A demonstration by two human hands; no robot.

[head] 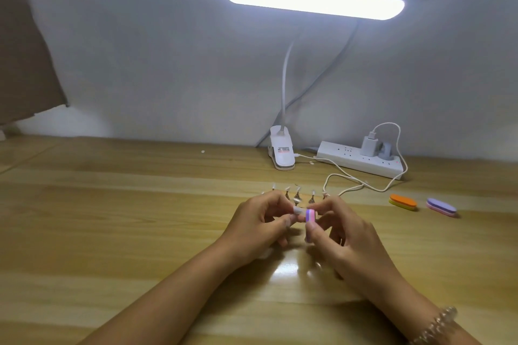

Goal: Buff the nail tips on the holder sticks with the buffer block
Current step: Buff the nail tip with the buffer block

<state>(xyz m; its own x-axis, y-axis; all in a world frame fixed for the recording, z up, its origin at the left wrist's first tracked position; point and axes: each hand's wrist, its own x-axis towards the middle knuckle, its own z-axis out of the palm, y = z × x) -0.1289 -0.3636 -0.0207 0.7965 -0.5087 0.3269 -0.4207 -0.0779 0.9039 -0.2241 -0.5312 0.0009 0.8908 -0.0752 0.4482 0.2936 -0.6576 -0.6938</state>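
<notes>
Beside buffer block [310, 218] | nail tip [297, 209] blurred | holder sticks [297, 195] half hidden

The buffer [310, 218] is striped pink and purple. At right, an orange block [403, 202] has a yellow layer, a lilac block [441, 207] pink. The bench [112, 218] is tan wood grain.

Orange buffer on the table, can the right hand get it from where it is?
Probably yes. Only bare table lies between the right hand and the orange buffer. But that hand pinches the buffer block, so it must put that down first. The left hand grips a holder stick.
</notes>
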